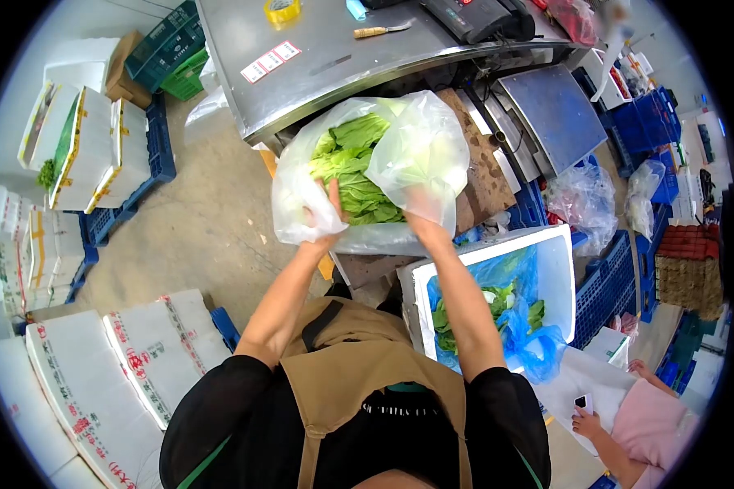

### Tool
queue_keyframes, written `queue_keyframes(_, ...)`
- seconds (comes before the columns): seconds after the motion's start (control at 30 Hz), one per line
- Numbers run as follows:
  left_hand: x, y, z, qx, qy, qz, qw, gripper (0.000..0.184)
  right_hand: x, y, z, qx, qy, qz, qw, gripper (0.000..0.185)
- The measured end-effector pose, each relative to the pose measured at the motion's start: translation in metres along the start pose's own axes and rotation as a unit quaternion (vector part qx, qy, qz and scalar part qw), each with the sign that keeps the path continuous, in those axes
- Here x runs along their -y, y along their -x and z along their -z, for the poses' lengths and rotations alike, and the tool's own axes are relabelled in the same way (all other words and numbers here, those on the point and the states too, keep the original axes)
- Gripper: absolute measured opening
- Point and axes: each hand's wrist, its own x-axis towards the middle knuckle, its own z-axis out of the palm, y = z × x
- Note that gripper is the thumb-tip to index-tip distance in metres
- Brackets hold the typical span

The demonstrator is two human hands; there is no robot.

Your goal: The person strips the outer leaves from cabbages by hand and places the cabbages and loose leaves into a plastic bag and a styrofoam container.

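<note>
A clear plastic bag [289,191] of leafy green vegetables [359,183] rests at the near edge of the metal table, its mouth spread toward me. My left hand [328,213] is at the bag's left rim, with film bunched between thumb and fingers and one finger lying against the leaves. On the other side, my right hand [420,208] reaches under a raised flap of the film. Its fingers are blurred behind the plastic, so their grip does not show. To the right, a white foam box [569,277] lined with blue plastic holds more greens.
On the metal table [334,69] lie yellow tape [282,10], a wooden-handled knife [382,30], labels [271,63] and a black device [477,18]. A metal platform [550,114] stands right. Foam boxes [167,346] are stacked left. A person's hand [587,424] holds a phone at lower right.
</note>
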Motion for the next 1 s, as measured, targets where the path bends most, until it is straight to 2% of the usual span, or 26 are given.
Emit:
queue_keyframes(0.03, 0.005, -0.006, 0.000, 0.015, -0.003, -0.008, 1.000, 0.059, -0.007, -0.001, 0.014, -0.013, -0.051, -0.019, 0.998, 0.024)
queue_keyframes(0.1, 0.010, -0.013, -0.001, 0.046, -0.007, -0.028, 0.999, 0.068, -0.015, -0.003, 0.055, 0.060, -0.186, -0.080, 0.977, 0.024)
queue_keyframes(0.17, 0.028, -0.009, -0.032, -0.007, -0.060, -0.069, 0.996, 0.068, -0.042, 0.021, 0.064, 0.065, -0.166, -0.039, 0.983, 0.024)
queue_keyframes(0.2, 0.028, -0.013, -0.032, 0.009, -0.042, -0.071, 0.997, 0.070, 0.000, 0.033, 0.134, 0.130, -0.284, -0.081, 0.946, 0.018)
queue_keyframes(0.23, 0.034, -0.016, -0.035, 0.042, 0.027, -0.075, 0.996, 0.072, 0.009, 0.051, 0.168, 0.235, -0.421, -0.123, 0.867, 0.017)
queue_keyframes(0.27, 0.037, -0.019, -0.033, 0.058, 0.039, -0.089, 0.994, 0.074, -0.007, 0.076, 0.162, 0.249, -0.475, 0.026, 0.843, 0.021)
queue_keyframes(0.3, 0.034, -0.014, -0.026, 0.086, -0.035, -0.075, 0.993, 0.073, -0.007, 0.100, 0.178, 0.258, -0.504, 0.067, 0.822, 0.023)
queue_keyframes(0.33, 0.035, -0.012, -0.018, 0.119, -0.008, -0.066, 0.991, 0.070, -0.013, 0.131, 0.179, 0.286, -0.539, 0.006, 0.792, 0.023)
queue_keyframes(0.4, 0.023, -0.008, 0.013, 0.185, 0.012, -0.029, 0.982, 0.063, -0.046, 0.193, 0.164, 0.253, -0.474, -0.107, 0.836, 0.025)
queue_keyframes(0.43, 0.017, 0.003, 0.024, 0.088, 0.044, -0.123, 0.987, 0.042, -0.066, 0.228, 0.149, 0.213, -0.420, -0.177, 0.864, 0.031)
queue_keyframes(0.47, -0.014, -0.006, 0.062, 0.215, 0.040, -0.084, 0.972, 0.032, -0.084, 0.265, 0.128, 0.176, -0.363, -0.243, 0.882, 0.038)
queue_keyframes(0.5, -0.052, -0.014, 0.110, 0.335, 0.030, -0.041, 0.941, 0.025, -0.092, 0.303, 0.118, 0.163, -0.242, -0.281, 0.914, 0.042)
queue_keyframes(0.53, -0.072, -0.015, 0.136, 0.410, 0.092, -0.053, 0.906, 0.022, -0.102, 0.335, 0.108, 0.152, -0.118, -0.313, 0.930, 0.046)
queue_keyframes(0.57, -0.092, -0.015, 0.152, 0.480, 0.151, -0.061, 0.862, 0.022, -0.125, 0.354, 0.092, 0.087, -0.171, -0.331, 0.924, 0.049)
queue_keyframes(0.63, -0.139, -0.019, 0.163, 0.607, 0.312, -0.168, 0.711, 0.019, -0.170, 0.384, 0.057, -0.046, -0.272, -0.362, 0.890, 0.056)
queue_keyframes(0.7, -0.218, -0.009, 0.131, 0.660, 0.391, -0.206, 0.608, 0.020, -0.213, 0.404, 0.037, 0.036, -0.272, -0.396, 0.876, 0.053)
queue_keyframes(0.73, -0.255, 0.002, 0.099, 0.694, 0.363, -0.209, 0.585, 0.023, -0.236, 0.413, 0.032, 0.076, -0.273, -0.412, 0.866, 0.052)
queue_keyframes(0.77, -0.284, 0.021, 0.053, 0.730, 0.363, -0.183, 0.549, 0.028, -0.263, 0.420, 0.031, 0.143, -0.181, -0.458, 0.859, 0.052)
queue_keyframes(0.8, -0.309, 0.042, -0.009, 0.744, 0.381, -0.220, 0.503, 0.035, -0.289, 0.429, 0.032, 0.210, -0.088, -0.495, 0.838, 0.053)
queue_keyframes(0.83, -0.337, 0.055, -0.053, 0.773, 0.345, -0.195, 0.495, 0.043, -0.306, 0.438, 0.041, 0.115, -0.021, -0.514, 0.850, 0.054)
queue_keyframes(0.87, -0.363, 0.065, -0.094, 0.793, 0.276, -0.159, 0.519, 0.052, -0.320, 0.448, 0.060, 0.022, 0.046, -0.527, 0.848, 0.054)
queue_keyframes(0.93, -0.395, 0.086, -0.176, 0.744, 0.195, -0.209, 0.605, 0.056, -0.344, 0.462, 0.105, -0.069, 0.151, -0.536, 0.828, 0.056)
queue_keyframes(1.0, -0.421, 0.086, -0.206, 0.614, 0.062, -0.291, 0.731, 0.059, -0.374, 0.503, 0.129, -0.149, 0.186, -0.526, 0.816, 0.057)
